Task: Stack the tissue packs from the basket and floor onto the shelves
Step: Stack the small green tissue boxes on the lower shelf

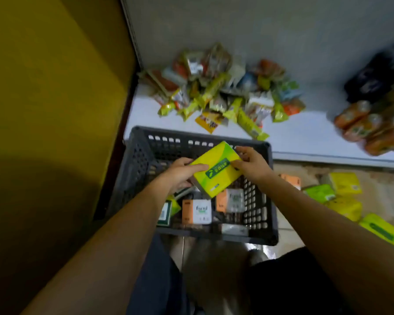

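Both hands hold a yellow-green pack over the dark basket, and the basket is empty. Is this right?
No. The head view shows the left hand and right hand holding the pack over the basket, but other packs lie in it.

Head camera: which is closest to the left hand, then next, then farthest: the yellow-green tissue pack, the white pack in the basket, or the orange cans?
1. Yellow-green tissue pack, held in the left hand.
2. White pack, below in the basket.
3. Orange cans, far right on the shelf.
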Demonstrator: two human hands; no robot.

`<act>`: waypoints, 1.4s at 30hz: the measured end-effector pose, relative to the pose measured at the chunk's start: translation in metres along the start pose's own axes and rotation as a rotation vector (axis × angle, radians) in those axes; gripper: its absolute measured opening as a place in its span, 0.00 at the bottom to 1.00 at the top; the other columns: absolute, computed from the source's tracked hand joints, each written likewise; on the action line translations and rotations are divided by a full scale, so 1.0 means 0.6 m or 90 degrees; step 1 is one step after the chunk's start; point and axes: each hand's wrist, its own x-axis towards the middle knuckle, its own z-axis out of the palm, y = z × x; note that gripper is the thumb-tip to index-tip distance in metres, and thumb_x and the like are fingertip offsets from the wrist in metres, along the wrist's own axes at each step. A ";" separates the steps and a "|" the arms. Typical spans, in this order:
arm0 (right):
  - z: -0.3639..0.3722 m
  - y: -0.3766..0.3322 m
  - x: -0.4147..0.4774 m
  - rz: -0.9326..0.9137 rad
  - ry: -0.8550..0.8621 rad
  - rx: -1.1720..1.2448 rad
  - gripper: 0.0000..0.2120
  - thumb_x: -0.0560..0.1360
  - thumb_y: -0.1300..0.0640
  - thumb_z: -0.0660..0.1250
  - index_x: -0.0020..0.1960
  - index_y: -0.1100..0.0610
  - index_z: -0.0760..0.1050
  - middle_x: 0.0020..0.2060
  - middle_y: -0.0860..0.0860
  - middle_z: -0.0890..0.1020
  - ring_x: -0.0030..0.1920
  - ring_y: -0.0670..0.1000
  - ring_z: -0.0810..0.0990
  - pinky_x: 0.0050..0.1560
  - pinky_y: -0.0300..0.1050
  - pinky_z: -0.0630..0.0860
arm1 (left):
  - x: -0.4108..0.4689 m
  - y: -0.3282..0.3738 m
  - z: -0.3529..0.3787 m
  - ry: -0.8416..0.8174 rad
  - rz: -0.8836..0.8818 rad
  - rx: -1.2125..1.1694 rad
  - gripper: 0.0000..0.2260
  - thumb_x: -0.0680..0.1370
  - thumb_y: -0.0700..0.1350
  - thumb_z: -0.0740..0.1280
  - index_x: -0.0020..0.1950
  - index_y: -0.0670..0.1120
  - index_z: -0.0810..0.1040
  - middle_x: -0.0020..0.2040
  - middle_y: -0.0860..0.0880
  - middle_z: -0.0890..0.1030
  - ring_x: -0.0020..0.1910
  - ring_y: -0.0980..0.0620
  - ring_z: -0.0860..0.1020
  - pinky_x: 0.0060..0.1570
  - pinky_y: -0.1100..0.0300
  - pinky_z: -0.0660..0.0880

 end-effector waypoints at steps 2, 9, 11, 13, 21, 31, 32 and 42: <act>-0.027 -0.064 -0.046 -0.063 0.056 0.009 0.21 0.75 0.65 0.64 0.67 0.61 0.66 0.59 0.58 0.75 0.53 0.55 0.76 0.52 0.48 0.75 | -0.063 0.046 -0.004 -0.035 0.047 -0.005 0.19 0.76 0.47 0.68 0.65 0.48 0.69 0.53 0.49 0.77 0.46 0.51 0.76 0.54 0.53 0.72; -0.068 -0.231 -0.187 -0.256 0.201 0.046 0.30 0.73 0.57 0.68 0.72 0.58 0.61 0.67 0.58 0.69 0.66 0.58 0.69 0.66 0.57 0.68 | -0.237 0.178 -0.002 -0.013 0.267 -0.150 0.40 0.75 0.39 0.68 0.76 0.58 0.46 0.65 0.51 0.73 0.56 0.47 0.77 0.51 0.47 0.76; -0.064 -0.265 -0.225 -0.273 0.177 0.065 0.29 0.74 0.56 0.67 0.72 0.56 0.61 0.66 0.57 0.71 0.63 0.56 0.72 0.63 0.57 0.71 | -0.281 0.208 -0.015 -0.014 0.316 -0.176 0.43 0.74 0.39 0.69 0.75 0.62 0.43 0.67 0.50 0.72 0.51 0.46 0.79 0.39 0.52 0.79; -0.061 -0.301 -0.262 -0.306 0.138 0.093 0.25 0.76 0.58 0.65 0.70 0.55 0.63 0.61 0.56 0.74 0.55 0.54 0.77 0.53 0.54 0.78 | -0.322 0.236 -0.034 0.000 0.370 -0.183 0.41 0.73 0.39 0.70 0.73 0.63 0.47 0.67 0.48 0.72 0.52 0.44 0.79 0.39 0.50 0.79; -0.083 -0.427 -0.364 -0.402 0.129 0.182 0.11 0.78 0.63 0.59 0.59 0.57 0.72 0.43 0.52 0.77 0.38 0.46 0.74 0.38 0.41 0.73 | -0.451 0.318 -0.077 0.118 0.601 -0.189 0.34 0.73 0.40 0.71 0.73 0.53 0.56 0.59 0.50 0.70 0.57 0.50 0.73 0.57 0.51 0.72; -0.235 -0.456 -0.356 -0.391 0.359 0.278 0.16 0.73 0.54 0.69 0.59 0.54 0.70 0.56 0.56 0.74 0.54 0.55 0.76 0.57 0.51 0.75 | -0.446 0.429 -0.009 0.100 0.559 -0.071 0.11 0.75 0.49 0.68 0.40 0.47 0.69 0.41 0.48 0.73 0.42 0.50 0.73 0.38 0.57 0.74; -0.257 -0.458 -0.351 -0.391 0.364 0.291 0.17 0.74 0.55 0.68 0.60 0.56 0.70 0.53 0.55 0.74 0.52 0.54 0.75 0.54 0.48 0.74 | -0.442 0.446 0.007 0.095 0.568 -0.048 0.11 0.75 0.49 0.68 0.39 0.47 0.69 0.40 0.47 0.72 0.41 0.51 0.73 0.38 0.58 0.74; -0.515 -0.489 -0.260 -0.469 0.346 0.234 0.23 0.74 0.63 0.64 0.69 0.59 0.64 0.60 0.52 0.73 0.55 0.48 0.72 0.46 0.35 0.70 | -0.377 0.691 0.207 0.093 0.722 0.097 0.08 0.78 0.46 0.64 0.42 0.44 0.72 0.25 0.53 0.77 0.32 0.47 0.75 0.47 0.51 0.75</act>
